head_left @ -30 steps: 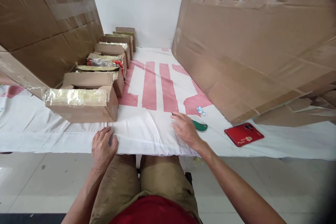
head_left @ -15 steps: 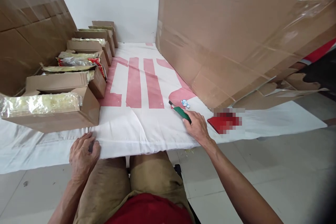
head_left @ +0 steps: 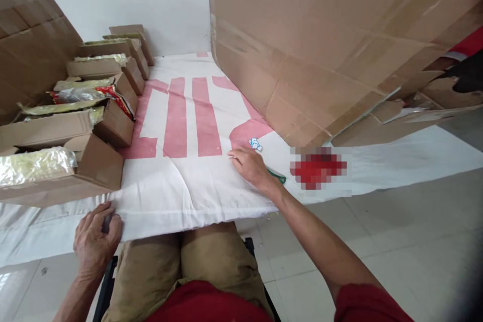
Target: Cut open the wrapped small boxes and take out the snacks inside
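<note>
Right hand [head_left: 252, 168] lies over the green cutter [head_left: 278, 177], fingers curled onto it, though a firm grasp cannot be confirmed; the cutter looks light, stiff and slim, best taken along its handle, clear of the blade end; left hand [head_left: 96, 234] pinches the cloth [head_left: 196, 191] edge nearest the body; the cloth is soft and creased; cardboard boxes [head_left: 94, 161] sit beyond the left hand, a big cardboard sheet [head_left: 320, 50] beyond the right.
</note>
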`<state>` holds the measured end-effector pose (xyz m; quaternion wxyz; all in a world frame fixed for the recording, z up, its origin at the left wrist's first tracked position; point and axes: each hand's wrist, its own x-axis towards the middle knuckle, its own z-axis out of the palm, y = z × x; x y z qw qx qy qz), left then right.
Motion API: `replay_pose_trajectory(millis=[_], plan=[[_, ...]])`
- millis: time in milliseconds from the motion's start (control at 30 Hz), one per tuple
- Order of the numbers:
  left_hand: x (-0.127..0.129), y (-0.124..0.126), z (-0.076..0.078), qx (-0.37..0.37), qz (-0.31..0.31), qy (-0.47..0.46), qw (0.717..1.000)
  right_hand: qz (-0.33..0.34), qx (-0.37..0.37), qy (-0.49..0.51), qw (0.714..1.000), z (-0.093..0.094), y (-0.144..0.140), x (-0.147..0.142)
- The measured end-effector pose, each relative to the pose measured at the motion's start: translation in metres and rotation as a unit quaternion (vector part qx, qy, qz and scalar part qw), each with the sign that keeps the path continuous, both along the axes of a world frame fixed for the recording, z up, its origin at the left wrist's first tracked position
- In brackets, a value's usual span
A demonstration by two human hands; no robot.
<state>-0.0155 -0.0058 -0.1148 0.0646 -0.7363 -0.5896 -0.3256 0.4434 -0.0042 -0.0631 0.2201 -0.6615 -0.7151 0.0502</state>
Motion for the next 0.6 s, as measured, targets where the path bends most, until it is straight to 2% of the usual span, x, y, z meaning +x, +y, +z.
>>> replay_pose_trajectory(millis=[100, 200, 400, 600], plan=[[0.003, -0.001, 0.001, -0.008, 0.010, -0.008, 1.000, 0.013, -0.020, -0.014, 1.000, -0.003, 0.037, -0.010], [0.003, -0.001, 0.000, -0.001, 0.005, -0.015, 1.000, 0.013, -0.033, -0.032, 0.999, -0.009, 0.057, -0.014], [0.001, 0.000, -0.003, 0.012, -0.007, -0.023, 1.000, -0.011, -0.042, -0.032, 0.999, -0.017, 0.069, -0.015], [0.005, -0.001, 0.000, 0.007, -0.003, -0.023, 1.000, -0.068, -0.027, 0.038, 0.997, -0.014, 0.074, -0.008]])
